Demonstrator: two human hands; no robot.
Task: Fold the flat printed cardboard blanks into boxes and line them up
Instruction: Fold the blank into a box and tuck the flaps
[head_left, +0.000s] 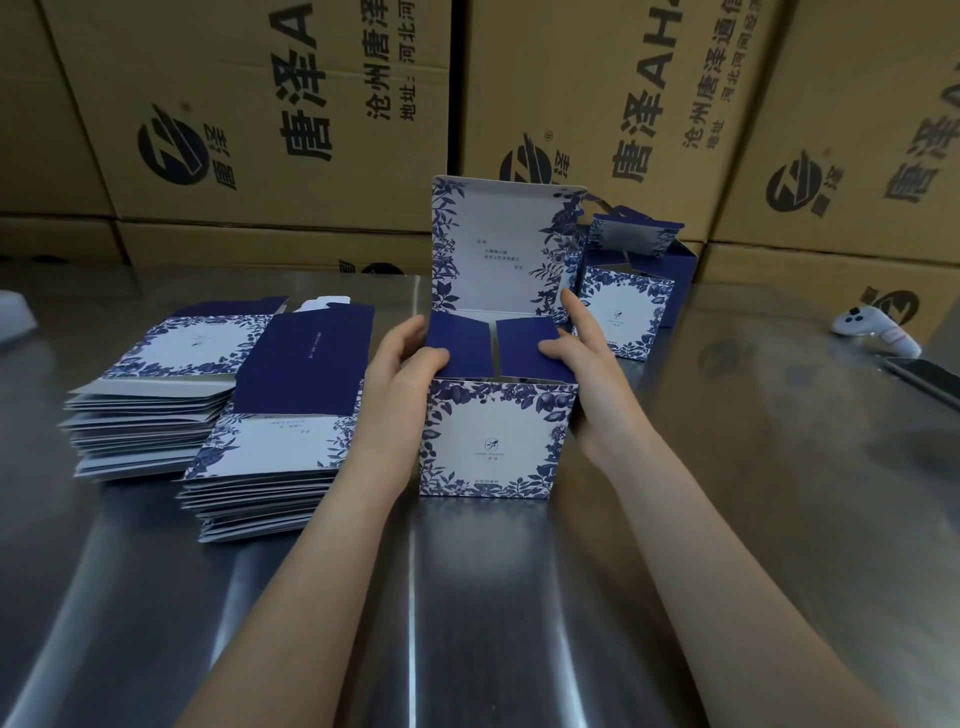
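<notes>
**Both hands pressing in the side flaps of a half-folded box**

Brown shipping cartons (260, 130) are standing stacked along the far edge of the steel table (727, 519). Toward the table's left edge, two stacks of flat blanks (150, 415) (270, 467) are lying side by side, just touching, the nearer one topped by a blank showing its dark blue inside.

The half-folded box (493, 441) is standing upright at the middle of the table, its printed lid sticking straight up. A finished box (623, 317) is sitting just behind it to the right, its top flaps still raised.

The left hand (405, 374) is gripping the box's left wall, its fingers curling over the left blue flap. The right hand (582, 364) is clasping the right wall, its fingers pushing the right flap down and its index finger pointing up along the lid.

A white controller (872, 327) and a dark phone (924, 374) are lying near the right edge.
</notes>
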